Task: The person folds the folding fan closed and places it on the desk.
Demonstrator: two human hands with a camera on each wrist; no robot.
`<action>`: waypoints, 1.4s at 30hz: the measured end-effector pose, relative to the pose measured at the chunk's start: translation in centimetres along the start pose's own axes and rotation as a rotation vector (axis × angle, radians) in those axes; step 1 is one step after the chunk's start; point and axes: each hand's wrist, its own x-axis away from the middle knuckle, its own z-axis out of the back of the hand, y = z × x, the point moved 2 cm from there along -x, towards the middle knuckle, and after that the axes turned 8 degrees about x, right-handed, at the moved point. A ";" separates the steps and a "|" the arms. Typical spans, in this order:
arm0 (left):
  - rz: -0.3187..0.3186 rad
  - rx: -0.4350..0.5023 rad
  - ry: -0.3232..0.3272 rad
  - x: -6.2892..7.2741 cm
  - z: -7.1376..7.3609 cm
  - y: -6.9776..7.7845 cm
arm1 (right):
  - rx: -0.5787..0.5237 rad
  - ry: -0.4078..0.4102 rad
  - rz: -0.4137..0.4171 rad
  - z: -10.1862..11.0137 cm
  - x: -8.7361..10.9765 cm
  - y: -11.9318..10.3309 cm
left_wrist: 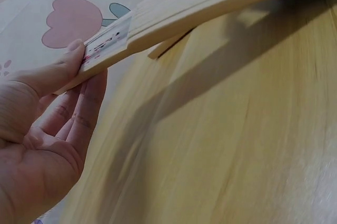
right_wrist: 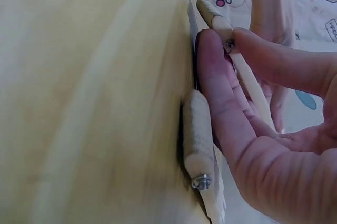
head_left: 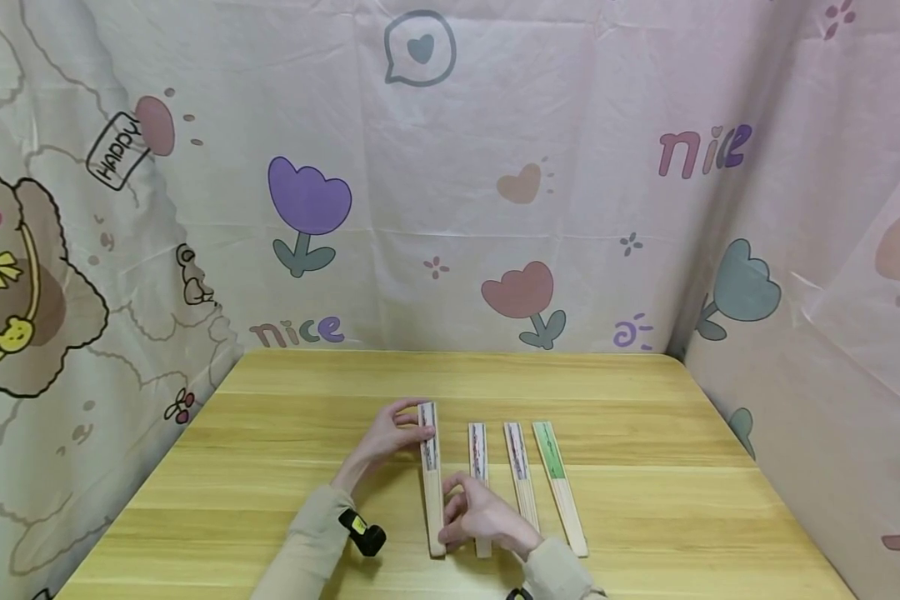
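Both hands hold one folded hand fan (head_left: 432, 500), its wooden ribs together. My left hand (head_left: 390, 433) pinches the patterned paper end, thumb on top and fingers beneath, also plain in the left wrist view, where the fan (left_wrist: 195, 13) is lifted off the tabletop. Thumb and fingers of my right hand (head_left: 483, 510) pinch the bare end near its metal rivet, as the right wrist view shows. Under and beside the right hand lies a second folded fan (head_left: 478, 446), partly hidden by it. A third folded fan (head_left: 518, 454) is partly covered by the right hand and wrist.
Farthest right in the row lies a folded fan with a green paper part (head_left: 558, 483). The wooden table (head_left: 270, 467) carries them all. A printed cloth (head_left: 435, 167) hangs behind the table and at both sides.
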 end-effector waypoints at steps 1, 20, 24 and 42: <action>-0.003 -0.016 -0.001 -0.1 0.1 -0.1 | 0.012 0.002 0.003 0.0 0.0 0.0; -0.101 -0.313 -0.023 -1.0 0.5 -0.9 | 0.201 0.063 -0.005 -0.3 -0.1 -0.4; -0.089 -0.363 0.013 -1.2 0.3 -1.2 | 0.258 0.065 -0.001 -0.2 0.0 -0.4; -0.016 -0.732 0.219 -1.4 -0.3 -1.9 | 0.319 0.058 -0.019 -0.3 -0.4 -0.3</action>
